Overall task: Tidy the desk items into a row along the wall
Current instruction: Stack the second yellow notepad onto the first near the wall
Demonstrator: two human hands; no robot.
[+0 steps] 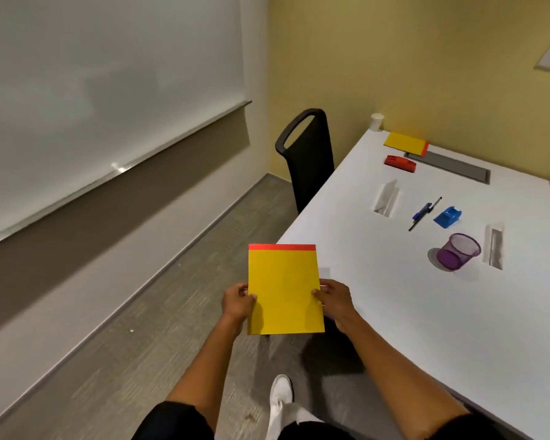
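I hold a yellow notepad with a red top strip (283,289) in the air beside the near left corner of the white desk (426,312). My left hand (237,301) grips its left edge and my right hand (332,298) grips its right edge. On the desk lie a second yellow notepad (405,142) near the wall, a red eraser block (400,162), pens (424,213), a blue holder (447,217) and a purple mesh cup (456,252) tipped on its side.
A white paper cup (377,121) stands at the far corner by the yellow wall. A grey cable slot (448,166) and clear acrylic stands (385,200) (493,247) are on the desk. A black chair (308,154) stands at the desk's left end. Grey carpet lies below.
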